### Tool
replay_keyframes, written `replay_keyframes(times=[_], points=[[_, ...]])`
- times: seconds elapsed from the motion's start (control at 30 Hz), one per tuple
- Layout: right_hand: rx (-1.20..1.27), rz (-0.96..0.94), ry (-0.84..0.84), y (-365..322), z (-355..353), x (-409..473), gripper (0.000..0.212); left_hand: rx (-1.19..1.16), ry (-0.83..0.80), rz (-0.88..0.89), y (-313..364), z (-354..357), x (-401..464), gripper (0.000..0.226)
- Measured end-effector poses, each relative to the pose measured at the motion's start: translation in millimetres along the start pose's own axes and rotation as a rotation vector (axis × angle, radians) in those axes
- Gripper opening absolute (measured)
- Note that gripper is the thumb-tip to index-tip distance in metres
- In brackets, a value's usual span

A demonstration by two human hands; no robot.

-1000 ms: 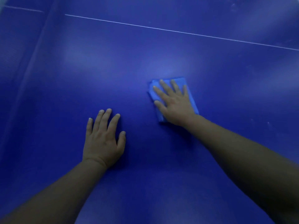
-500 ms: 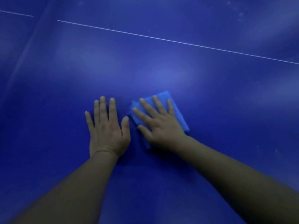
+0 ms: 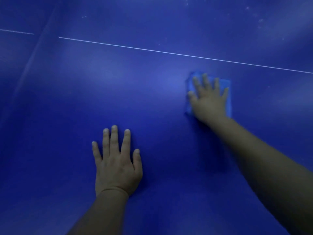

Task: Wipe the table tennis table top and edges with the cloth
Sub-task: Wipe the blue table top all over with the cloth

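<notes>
**Hand on the cloth, hand on the table**

The right hand [image 3: 209,99] lay flat with straight fingers on the light blue cloth [image 3: 227,92], pressing it on the blue table top [image 3: 152,99]. It looked blurry. The left hand [image 3: 116,165] rested flat and open on the table, well apart. A thin white line [image 3: 169,52] ran just past the cloth. Small pale specks [image 3: 260,20] dotted the far corner.

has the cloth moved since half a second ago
Yes. The cloth under the right hand has slid right and away, from beside the left hand to nearer the white line on the table.
</notes>
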State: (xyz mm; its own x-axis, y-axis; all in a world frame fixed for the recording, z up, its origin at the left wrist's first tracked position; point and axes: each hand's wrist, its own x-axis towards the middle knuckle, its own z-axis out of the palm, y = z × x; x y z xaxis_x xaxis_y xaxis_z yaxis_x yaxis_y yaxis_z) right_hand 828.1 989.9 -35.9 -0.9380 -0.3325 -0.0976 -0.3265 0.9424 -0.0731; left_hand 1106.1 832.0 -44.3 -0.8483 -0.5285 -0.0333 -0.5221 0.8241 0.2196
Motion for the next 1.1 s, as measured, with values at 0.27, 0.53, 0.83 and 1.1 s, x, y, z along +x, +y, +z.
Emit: replay_keyframes(times=[0.27,0.53,0.83,1.1], points=[[-0.037,-0.307,0.029,12,4,-11,0.069,0.034,0.027,0.012,1,-1,1,0.065],[0.036,0.247,0.057,2,3,-21,0.064,0.048,0.021,0.016,-1,-1,1,0.064],[-0.017,-0.278,-0.016,-6,1,-10,0.072,0.052,0.038,0.017,-2,0,2,0.066],[0.011,-0.153,0.004,-23,7,-36,0.065,0.045,0.003,0.012,-2,-1,2,0.064]])
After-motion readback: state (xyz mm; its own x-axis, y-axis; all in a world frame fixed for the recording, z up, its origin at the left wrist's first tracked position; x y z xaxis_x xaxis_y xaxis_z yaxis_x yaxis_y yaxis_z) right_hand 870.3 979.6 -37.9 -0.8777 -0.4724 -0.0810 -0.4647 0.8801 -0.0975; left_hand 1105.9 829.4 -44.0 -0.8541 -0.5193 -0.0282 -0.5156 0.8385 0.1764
